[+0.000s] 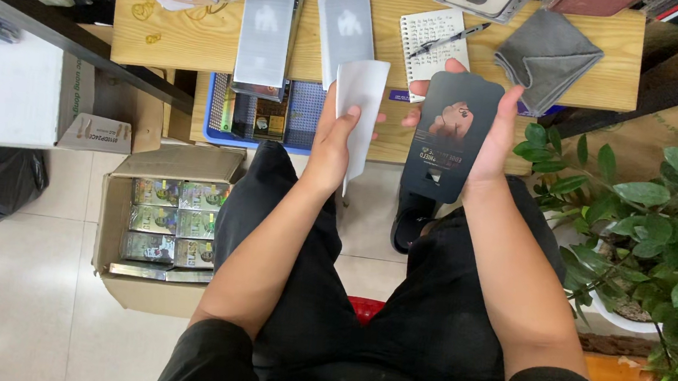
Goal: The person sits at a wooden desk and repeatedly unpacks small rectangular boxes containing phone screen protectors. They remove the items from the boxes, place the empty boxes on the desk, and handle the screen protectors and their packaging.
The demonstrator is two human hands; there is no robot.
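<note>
black trousers (392,322) and a sliver of red seat (362,305) fill the bottom of the view, with both bare forearms reaching up from them toward the desk. the right hand (491,139) is wrapped round a flat, matte black card sleeve with rounded corners and a printed figure on its face (452,135), thumb along the sleeve's right edge and fingertips showing past its left edge and top, so it is pinched across its width. the left hand (336,136) pinches a thin, pale translucent sheet, stiff enough to stand upright (360,100), thumb pressed on its front face, fingers behind. the two pieces are apart, the sheet just left of the sleeve, both held over the near edge of the light wooden desk (204,33).

as a judgement, the sheet looks freshly separated from the sleeve, or about to go in; either way the next move would call for lining up thin edges, handling the sheet by its rim, since it looks smooth and easily smudged.

beyond the sheet lie two frosted rectangular packets (265,31) and, past the sleeve, a spiral notepad with a pen (435,37) and a folded grey soft cloth (548,57). left of the left forearm, on the floor, an open cardboard box of shiny foil packs (168,219); right of the right arm, a leafy green plant (673,209).
</note>
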